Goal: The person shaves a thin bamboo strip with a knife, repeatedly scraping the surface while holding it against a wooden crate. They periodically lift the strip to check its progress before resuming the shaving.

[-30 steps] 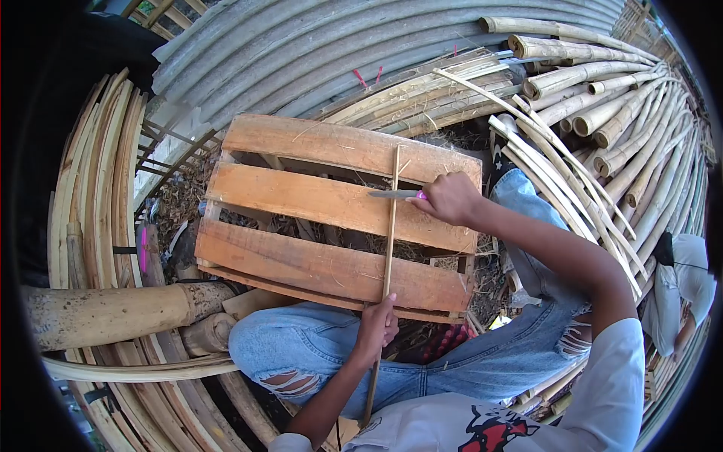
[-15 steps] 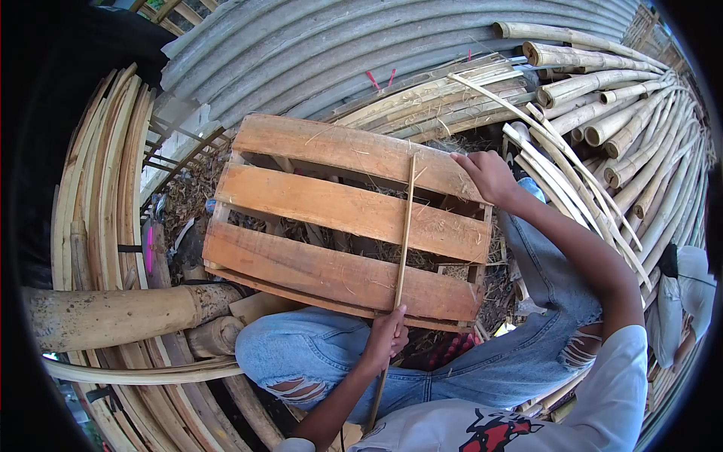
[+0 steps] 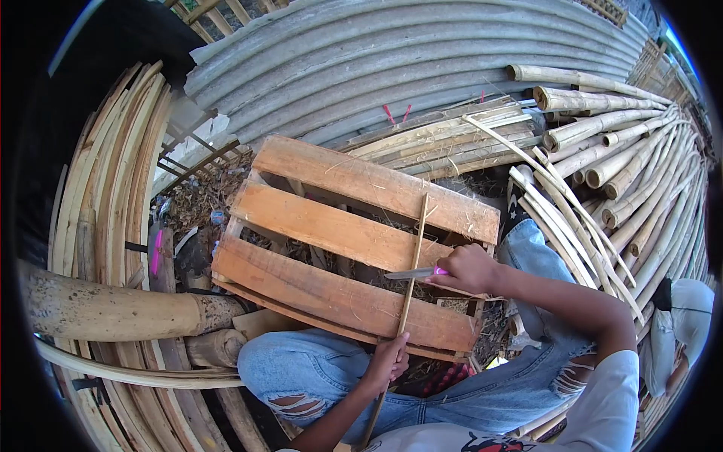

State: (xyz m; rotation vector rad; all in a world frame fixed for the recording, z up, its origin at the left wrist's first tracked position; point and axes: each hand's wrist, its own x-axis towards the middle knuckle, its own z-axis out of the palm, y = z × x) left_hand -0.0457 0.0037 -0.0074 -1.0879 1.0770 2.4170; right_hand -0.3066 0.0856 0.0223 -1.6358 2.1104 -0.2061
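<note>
My left hand (image 3: 385, 363) is closed around the lower part of a thin bamboo strip (image 3: 413, 279), which leans across the slats of a wooden crate (image 3: 324, 227). In my right hand (image 3: 468, 269) is a knife (image 3: 413, 273) with a pink handle, its blade pointing left and lying across the strip about midway up. A thin sliver splits off near the strip's upper end. Fine shavings lie scattered on the crate's slats.
Split bamboo slats (image 3: 105, 181) and a thick bamboo pole (image 3: 113, 306) lie on the left. Whole bamboo poles (image 3: 576, 100) are stacked at right, near another person (image 3: 691, 309). Behind the crate stands a corrugated sheet (image 3: 361, 56).
My right hand has moved from the crate's far right edge down and left to the strip, and the knife now shows in it. My left hand still grips the strip.
</note>
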